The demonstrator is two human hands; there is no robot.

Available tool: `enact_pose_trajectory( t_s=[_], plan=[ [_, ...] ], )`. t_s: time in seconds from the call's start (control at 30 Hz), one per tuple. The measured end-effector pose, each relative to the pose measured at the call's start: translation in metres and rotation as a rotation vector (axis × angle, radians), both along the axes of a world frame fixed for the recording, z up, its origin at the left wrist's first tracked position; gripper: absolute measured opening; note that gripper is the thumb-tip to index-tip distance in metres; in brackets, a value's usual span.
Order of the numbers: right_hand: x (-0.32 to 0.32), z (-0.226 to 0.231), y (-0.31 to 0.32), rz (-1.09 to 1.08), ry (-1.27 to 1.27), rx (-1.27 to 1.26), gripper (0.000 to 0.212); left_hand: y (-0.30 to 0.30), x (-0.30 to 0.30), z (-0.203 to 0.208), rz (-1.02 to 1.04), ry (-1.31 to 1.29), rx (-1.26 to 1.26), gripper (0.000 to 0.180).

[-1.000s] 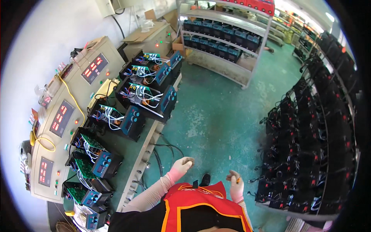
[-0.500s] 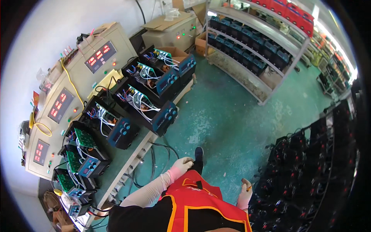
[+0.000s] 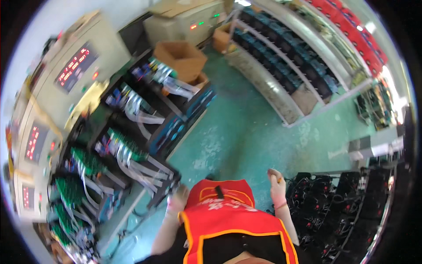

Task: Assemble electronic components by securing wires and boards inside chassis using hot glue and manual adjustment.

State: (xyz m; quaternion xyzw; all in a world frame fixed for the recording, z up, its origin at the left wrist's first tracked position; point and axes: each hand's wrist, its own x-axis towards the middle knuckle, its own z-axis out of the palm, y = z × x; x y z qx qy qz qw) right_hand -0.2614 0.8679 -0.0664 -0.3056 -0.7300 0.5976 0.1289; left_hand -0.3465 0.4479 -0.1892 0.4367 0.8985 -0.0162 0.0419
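My left hand (image 3: 178, 198), smeared by motion, hangs beside the red apron (image 3: 220, 213), close to the front corner of an open black device (image 3: 140, 165) on the bench. Its fingers cannot be made out. My right hand (image 3: 277, 190) is raised on the other side of the apron, over the green floor, with its fingers curled. A small orange thing (image 3: 280, 180) shows at those fingers, too small to name. Several open black devices with green circuit boards (image 3: 85, 160), white wires and blue-knobbed front panels stand in rows on the bench at the left.
Beige test cabinets (image 3: 103, 48) with red number displays line the wall behind the bench. An open cardboard box (image 3: 180, 57) stands at its far end. Across the floor is a metal rack (image 3: 285, 121) of dark units. Black units with cables (image 3: 316, 202) fill the lower right.
The view has turned and moved nearer the bench, so the devices look larger. My left hand has moved left toward the nearest device, and my right hand sits higher in view.
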Motion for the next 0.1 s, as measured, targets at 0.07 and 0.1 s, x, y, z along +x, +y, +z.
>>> enact_pose_trajectory(
  t_s=[0.07,0.1],
  plan=[
    [-0.059,0.019,-0.001,0.121,-0.096,0.128,0.028,-0.015,0.021,-0.004,0.085,0.220,-0.322,0.043],
    [-0.092,0.022,-0.002,0.170,-0.079,0.119,0.027,-0.042,0.022,0.006,0.060,0.255,-0.309,0.043]
  ],
)
